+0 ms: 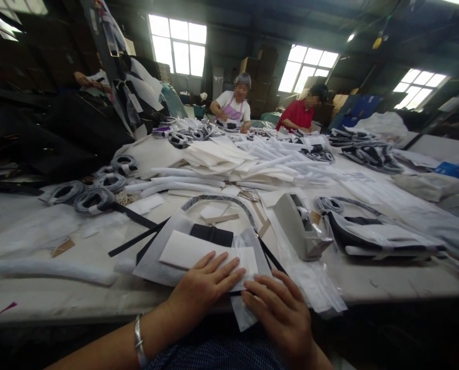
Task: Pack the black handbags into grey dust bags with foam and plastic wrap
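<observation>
My left hand [204, 285] lies flat with fingers stretched on a white folded sheet [198, 252] that sits on a grey wrapper [156, 262] over a black piece [212, 235] at the table's near edge. My right hand [281, 311] rests beside it, fingers spread and lightly bent, its fingertips on the sheet's lower right corner and a strip of clear plastic [243, 313]. A silver bracelet [138, 339] is on my left wrist.
A grey tape dispenser [301, 226] stands right of my hands. Coiled grey straps [93, 198] lie at left, stacks of white sheets and rolled tubes [245, 162] in the middle, wrapped black items [371, 239] at right. Two people [235, 103] work at the table's far end.
</observation>
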Tool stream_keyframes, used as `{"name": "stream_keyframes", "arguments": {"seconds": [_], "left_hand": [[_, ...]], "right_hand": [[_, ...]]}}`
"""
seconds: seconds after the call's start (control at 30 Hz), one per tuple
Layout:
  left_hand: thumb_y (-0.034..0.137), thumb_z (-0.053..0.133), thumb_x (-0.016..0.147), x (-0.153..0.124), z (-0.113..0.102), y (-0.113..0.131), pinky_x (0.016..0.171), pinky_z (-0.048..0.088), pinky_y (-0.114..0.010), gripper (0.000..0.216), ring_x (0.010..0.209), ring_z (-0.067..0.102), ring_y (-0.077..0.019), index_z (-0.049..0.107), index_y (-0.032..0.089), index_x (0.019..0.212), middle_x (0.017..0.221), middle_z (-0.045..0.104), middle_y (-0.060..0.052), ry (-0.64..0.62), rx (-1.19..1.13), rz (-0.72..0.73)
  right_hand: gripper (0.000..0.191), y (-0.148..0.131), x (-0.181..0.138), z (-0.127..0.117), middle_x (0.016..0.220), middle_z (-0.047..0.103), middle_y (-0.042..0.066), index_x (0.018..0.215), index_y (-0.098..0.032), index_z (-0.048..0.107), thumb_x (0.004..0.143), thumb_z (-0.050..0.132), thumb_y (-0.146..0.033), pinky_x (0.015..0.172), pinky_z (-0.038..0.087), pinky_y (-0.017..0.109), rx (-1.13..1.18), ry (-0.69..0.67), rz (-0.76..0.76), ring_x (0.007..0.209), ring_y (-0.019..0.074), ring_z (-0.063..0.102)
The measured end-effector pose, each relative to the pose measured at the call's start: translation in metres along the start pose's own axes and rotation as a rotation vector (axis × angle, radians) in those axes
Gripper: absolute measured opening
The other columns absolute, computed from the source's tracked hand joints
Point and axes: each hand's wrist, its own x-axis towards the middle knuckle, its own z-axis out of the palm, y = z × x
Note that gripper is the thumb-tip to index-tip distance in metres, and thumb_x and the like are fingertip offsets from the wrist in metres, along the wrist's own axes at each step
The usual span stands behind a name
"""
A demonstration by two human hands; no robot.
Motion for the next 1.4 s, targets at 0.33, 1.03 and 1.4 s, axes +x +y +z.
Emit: {"name": "stream_keyframes", "arguments": {"seconds": [0.33,1.03,1.4], "left_hand": [[0.026,0.037,0.106,0.001,0.002,-0.003,0.104,0.050,-0.042,0.037,0.127,0.057,-0.0228,0.052,0.022,0.139,0.141,0.059,-0.001,0.118,0.041,0.032],[0.018,0.043,0.104,0.003,0.001,-0.009,0.120,0.035,-0.037,0.030,0.125,0.059,-0.0188,0.071,0.021,0.113,0.120,0.071,-0.001,0.280,-0.076,0.031],[0.018,0.039,0.105,0.001,0.003,-0.011,0.125,0.016,-0.040,0.033,0.125,0.059,-0.0183,0.071,0.018,0.114,0.122,0.071,0.000,0.244,-0.080,0.071]], "right_hand": [[0.021,0.020,0.003,0.013,0.088,0.077,0.008,0.105,-0.012,0.067,0.099,0.047,-0.008,0.080,0.062,0.030,0.084,-0.083,0.073,0.082,0.0173,0.075],[0.010,0.030,0.006,0.033,0.079,0.065,-0.002,0.085,-0.024,0.054,0.094,0.059,-0.023,0.063,0.045,0.025,0.217,-0.438,0.673,0.071,0.0169,0.064],[0.017,0.042,0.030,0.031,0.070,0.065,-0.005,0.078,-0.023,0.057,0.082,0.074,-0.020,0.058,0.040,0.023,0.331,-0.615,0.889,0.064,0.0144,0.061]]}}
